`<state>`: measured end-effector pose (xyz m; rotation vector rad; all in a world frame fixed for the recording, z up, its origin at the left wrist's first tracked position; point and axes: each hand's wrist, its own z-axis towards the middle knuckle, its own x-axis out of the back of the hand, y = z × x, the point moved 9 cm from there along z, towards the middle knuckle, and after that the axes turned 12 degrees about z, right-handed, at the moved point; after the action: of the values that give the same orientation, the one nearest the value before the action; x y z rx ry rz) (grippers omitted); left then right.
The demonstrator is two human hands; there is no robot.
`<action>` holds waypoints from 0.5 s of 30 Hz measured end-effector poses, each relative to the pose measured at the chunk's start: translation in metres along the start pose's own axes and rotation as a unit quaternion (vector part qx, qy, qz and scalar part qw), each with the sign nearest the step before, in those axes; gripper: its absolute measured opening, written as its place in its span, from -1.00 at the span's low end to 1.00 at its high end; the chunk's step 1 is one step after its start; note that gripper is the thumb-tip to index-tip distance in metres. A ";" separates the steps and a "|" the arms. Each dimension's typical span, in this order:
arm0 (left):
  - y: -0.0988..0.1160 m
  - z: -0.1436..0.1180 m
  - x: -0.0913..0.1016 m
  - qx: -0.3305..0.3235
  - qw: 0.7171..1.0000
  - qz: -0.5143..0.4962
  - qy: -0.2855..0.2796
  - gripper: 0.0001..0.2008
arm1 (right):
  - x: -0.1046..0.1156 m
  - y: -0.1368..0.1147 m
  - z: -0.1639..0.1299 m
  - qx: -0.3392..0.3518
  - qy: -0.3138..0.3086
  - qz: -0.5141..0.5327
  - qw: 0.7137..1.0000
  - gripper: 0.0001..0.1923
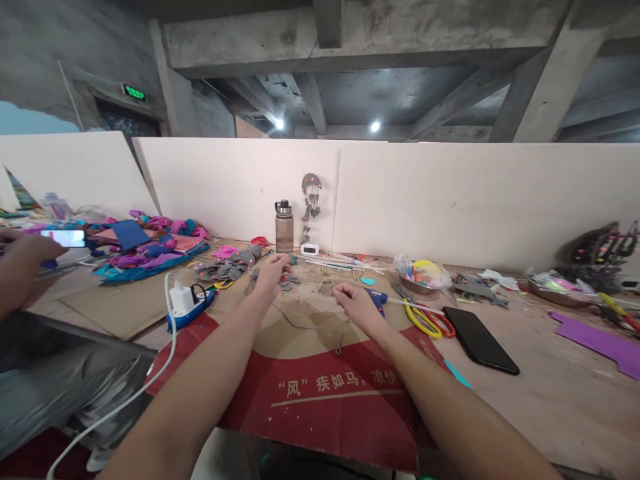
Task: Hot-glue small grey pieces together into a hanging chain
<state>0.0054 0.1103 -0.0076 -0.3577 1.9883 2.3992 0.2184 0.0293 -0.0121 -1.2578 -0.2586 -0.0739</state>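
My left hand [273,277] hovers over the cardboard sheet [300,343], fingers closed, with small grey felt pieces [289,285] around it. What its fingertips hold is too small to make out. To the right, my right hand [357,305] is closed in a pinch, and anything between thumb and finger is hidden. A thin grey string [300,325] runs across the cardboard below and between both hands, ending in a small loop. Right beside my right hand lies a blue glue gun [379,301]. Small dark metal pins [326,288] lie just beyond the right fingertips.
Yellow-and-red handled scissors [423,321] and a black phone [480,339] lie at right. A bottle [284,227], small clock [309,249] and hanging felt moon ornament [311,183] stand behind. A power strip [190,310] sits left, near another person's hand [25,260] holding a phone [64,239].
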 end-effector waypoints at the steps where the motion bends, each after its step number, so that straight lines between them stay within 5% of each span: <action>1: -0.001 0.005 0.010 0.009 0.999 -0.025 0.022 -0.77 | -0.002 -0.001 -0.001 -0.016 -0.015 0.027 0.999 -0.77; 9: -0.002 0.025 0.046 0.051 0.983 -0.153 0.085 -0.87 | -0.033 -0.032 -0.034 -0.052 -0.286 0.125 0.949 -0.71; 15: -0.001 0.022 0.036 0.053 0.970 -0.228 0.066 -0.85 | -0.032 -0.021 -0.054 -0.132 -0.403 0.023 0.905 -0.68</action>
<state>-0.0338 0.1271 -0.0114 -0.8824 1.8180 2.0231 0.1920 -0.0309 -0.0156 -1.5143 -0.9600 0.4815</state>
